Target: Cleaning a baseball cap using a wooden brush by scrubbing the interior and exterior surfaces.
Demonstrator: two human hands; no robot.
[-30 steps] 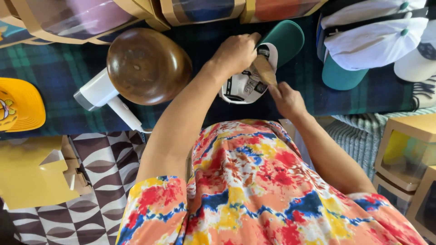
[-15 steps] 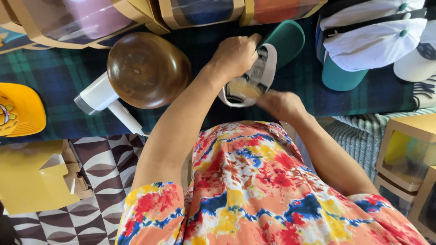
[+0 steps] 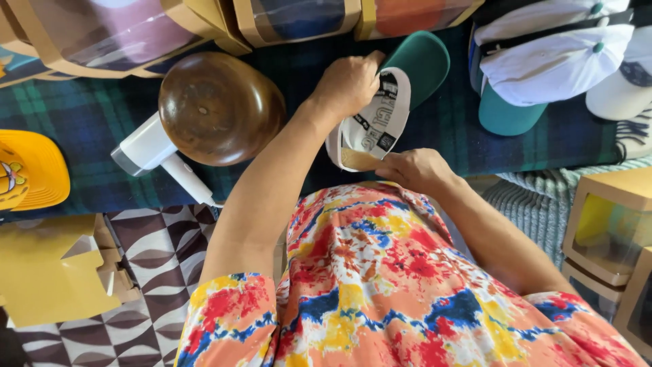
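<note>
Two hands: both are on one cap, held just above the tabletop in front of the person's chest.
Left hand (image 3: 350,83): its fingers are curled shut on the far end of the white cap (image 3: 372,122), gripping where the crown meets the green brim (image 3: 420,60).
Right hand (image 3: 415,170): its fingers are closed around a tan cardboard insert (image 3: 358,160), which pokes into the near end of the cap's open underside.
Cap position: it lies between the two hands, upside down, white lining with dark printed tape facing up.
Key relation: the cap's long axis runs away from the right fingers, up toward the left fingers and on to the brim; the insert sits at the near end of that axis, so the right hand is the nearer one to the opening, and the left one steadies the far end.
Left of the left fingers: a round brown wooden hat form (image 3: 219,107), well apart from the cap, with a white handheld steamer (image 3: 155,151) touching its near edge.
Right of the fingers: a stack of white caps with teal brims (image 3: 550,64).
Beyond the fingers: windowed cardboard boxes (image 3: 292,19) in a row at the far edge.
Underneath: a dark plaid cloth (image 3: 81,102) covers the tabletop.
Far left: a yellow cap (image 3: 30,173) at the cloth's edge.
</note>
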